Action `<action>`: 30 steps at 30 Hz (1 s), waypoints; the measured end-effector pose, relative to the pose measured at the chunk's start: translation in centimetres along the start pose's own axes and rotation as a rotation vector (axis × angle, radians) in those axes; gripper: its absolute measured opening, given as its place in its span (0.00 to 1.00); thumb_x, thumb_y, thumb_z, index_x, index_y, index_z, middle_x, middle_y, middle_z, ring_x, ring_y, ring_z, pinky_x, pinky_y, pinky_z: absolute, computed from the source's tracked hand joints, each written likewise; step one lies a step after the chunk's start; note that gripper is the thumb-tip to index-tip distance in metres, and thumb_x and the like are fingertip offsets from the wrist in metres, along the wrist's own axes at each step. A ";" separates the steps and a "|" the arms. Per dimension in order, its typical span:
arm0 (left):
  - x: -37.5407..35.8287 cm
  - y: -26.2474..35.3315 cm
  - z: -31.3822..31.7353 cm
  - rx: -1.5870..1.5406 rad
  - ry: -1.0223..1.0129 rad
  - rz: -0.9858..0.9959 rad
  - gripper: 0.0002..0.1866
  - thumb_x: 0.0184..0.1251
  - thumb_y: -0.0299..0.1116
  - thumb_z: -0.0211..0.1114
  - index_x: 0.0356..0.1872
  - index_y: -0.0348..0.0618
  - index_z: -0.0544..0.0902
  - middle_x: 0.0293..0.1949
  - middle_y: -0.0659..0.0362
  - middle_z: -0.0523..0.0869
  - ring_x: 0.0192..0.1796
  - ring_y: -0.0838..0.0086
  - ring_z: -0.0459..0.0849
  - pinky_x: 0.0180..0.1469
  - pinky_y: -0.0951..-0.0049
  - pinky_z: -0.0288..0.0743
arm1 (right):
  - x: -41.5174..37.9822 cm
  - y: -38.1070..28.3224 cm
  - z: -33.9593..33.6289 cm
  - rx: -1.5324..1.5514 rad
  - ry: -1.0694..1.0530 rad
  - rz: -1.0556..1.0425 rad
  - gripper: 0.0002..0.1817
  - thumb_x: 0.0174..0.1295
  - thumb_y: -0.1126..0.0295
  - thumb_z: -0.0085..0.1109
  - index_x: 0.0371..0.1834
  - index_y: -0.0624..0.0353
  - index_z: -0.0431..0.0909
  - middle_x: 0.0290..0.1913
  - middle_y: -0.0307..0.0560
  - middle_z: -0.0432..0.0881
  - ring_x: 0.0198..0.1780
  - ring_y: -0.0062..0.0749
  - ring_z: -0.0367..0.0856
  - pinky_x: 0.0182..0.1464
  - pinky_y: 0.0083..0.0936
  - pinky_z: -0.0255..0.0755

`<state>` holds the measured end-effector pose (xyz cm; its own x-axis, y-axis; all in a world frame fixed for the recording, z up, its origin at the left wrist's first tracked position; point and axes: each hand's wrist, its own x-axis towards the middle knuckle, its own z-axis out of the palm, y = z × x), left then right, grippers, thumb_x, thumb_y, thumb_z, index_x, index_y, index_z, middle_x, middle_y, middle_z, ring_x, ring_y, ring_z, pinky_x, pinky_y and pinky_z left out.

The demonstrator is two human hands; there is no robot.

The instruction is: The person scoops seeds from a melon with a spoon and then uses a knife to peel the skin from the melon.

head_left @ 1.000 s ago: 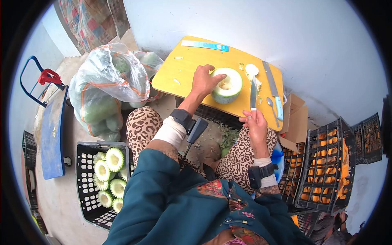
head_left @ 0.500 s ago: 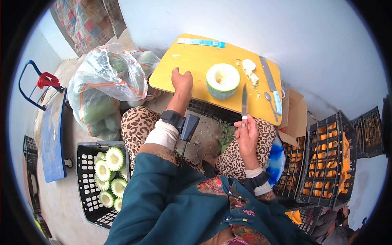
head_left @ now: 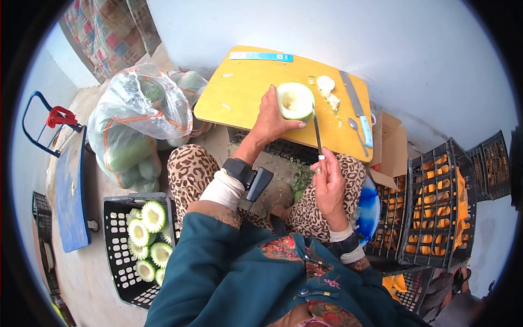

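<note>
On the yellow board (head_left: 239, 82) stands a hollowed pale-green melon (head_left: 295, 102), its open top tilted toward me. My left hand (head_left: 271, 121) is wrapped round the melon's left and lower side. My right hand (head_left: 329, 188) grips a small knife (head_left: 318, 131) by its handle, with the blade pointing up along the melon's right edge. White scraps (head_left: 326, 83) lie to the right of the melon. Farther right are a large knife (head_left: 355, 101) with a light blue handle and a spoon (head_left: 357, 133). A blue-and-white strip (head_left: 261, 56) lies at the board's back edge.
A black crate (head_left: 122, 245) at the lower left holds several carved green rings. Behind it are a plastic bag of melons (head_left: 128, 147) and a blue cart (head_left: 71, 191). On the right are a cardboard box (head_left: 392, 147), a blue basin (head_left: 369, 210) and black crates (head_left: 430, 207) with orange pieces.
My left hand has moved right from the bare board onto the melon, which is now tilted toward me. The small knife has come against the melon's right edge.
</note>
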<state>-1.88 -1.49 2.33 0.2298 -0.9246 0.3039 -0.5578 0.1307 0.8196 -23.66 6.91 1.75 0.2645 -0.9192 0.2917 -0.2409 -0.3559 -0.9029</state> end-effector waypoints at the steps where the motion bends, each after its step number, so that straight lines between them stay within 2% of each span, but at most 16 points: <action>1: 0.1 0.1 0.1 0.037 0.008 0.009 0.69 0.33 0.46 0.84 0.68 0.18 0.44 0.66 0.32 0.59 0.70 0.44 0.59 0.72 0.60 0.56 | 0.2 -0.1 0.0 -0.023 -0.006 0.004 0.22 0.68 0.77 0.47 0.66 0.64 0.64 0.39 0.52 0.81 0.40 0.31 0.82 0.42 0.26 0.76; 4: 0.2 0.0 -0.2 -0.067 -0.012 -0.014 0.70 0.32 0.41 0.85 0.68 0.18 0.41 0.66 0.32 0.58 0.70 0.46 0.58 0.72 0.62 0.56 | 0.2 -0.7 0.0 -0.062 -0.041 0.024 0.22 0.68 0.78 0.46 0.65 0.64 0.65 0.41 0.55 0.81 0.42 0.34 0.83 0.44 0.28 0.76; 10: 0.6 -0.9 -1.4 -0.226 -0.125 -0.094 0.69 0.35 0.43 0.83 0.69 0.18 0.41 0.67 0.32 0.58 0.72 0.48 0.56 0.73 0.64 0.54 | 1.2 -1.0 0.2 -0.170 -0.062 -0.046 0.22 0.68 0.79 0.45 0.65 0.64 0.66 0.40 0.57 0.81 0.41 0.37 0.83 0.44 0.29 0.76; 16: 0.5 -0.9 -1.3 -0.227 -0.118 -0.082 0.68 0.35 0.44 0.82 0.69 0.19 0.42 0.68 0.32 0.57 0.73 0.48 0.55 0.73 0.62 0.53 | 1.2 -0.8 0.4 -0.213 -0.064 -0.082 0.22 0.66 0.81 0.45 0.65 0.63 0.67 0.41 0.57 0.81 0.42 0.37 0.84 0.44 0.29 0.77; 19: 0.5 -0.9 -1.3 -0.231 -0.134 -0.088 0.69 0.38 0.51 0.81 0.71 0.21 0.42 0.71 0.33 0.52 0.76 0.53 0.51 0.74 0.65 0.48 | 1.3 -1.2 0.4 -0.233 -0.061 -0.105 0.23 0.65 0.82 0.46 0.65 0.63 0.67 0.41 0.58 0.81 0.42 0.38 0.84 0.44 0.29 0.77; 22: 0.6 -1.0 -1.0 -0.244 -0.101 -0.079 0.68 0.36 0.45 0.82 0.70 0.20 0.42 0.68 0.32 0.57 0.73 0.47 0.55 0.73 0.62 0.52 | 1.3 -1.7 0.4 -0.249 -0.070 -0.100 0.24 0.64 0.83 0.46 0.65 0.63 0.67 0.42 0.58 0.81 0.42 0.38 0.84 0.44 0.29 0.77; 29: 0.4 -0.8 -0.9 -0.222 -0.091 -0.090 0.68 0.36 0.44 0.82 0.69 0.18 0.41 0.67 0.31 0.57 0.72 0.47 0.55 0.73 0.61 0.53 | 1.1 -1.6 0.6 -0.245 -0.074 -0.106 0.24 0.63 0.84 0.47 0.65 0.63 0.68 0.45 0.59 0.81 0.42 0.39 0.85 0.45 0.30 0.77; 30: 0.4 -0.7 -0.9 -0.216 -0.088 -0.097 0.68 0.36 0.44 0.82 0.69 0.18 0.41 0.66 0.31 0.57 0.72 0.47 0.55 0.73 0.61 0.53 | 1.1 -1.4 0.7 -0.246 -0.068 -0.122 0.24 0.64 0.83 0.47 0.65 0.63 0.67 0.44 0.57 0.81 0.42 0.37 0.84 0.45 0.28 0.77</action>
<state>-0.68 -1.61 2.36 0.1983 -0.9630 0.1825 -0.3509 0.1041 0.9306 -22.36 6.56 3.10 0.3658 -0.8566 0.3639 -0.4205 -0.5009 -0.7565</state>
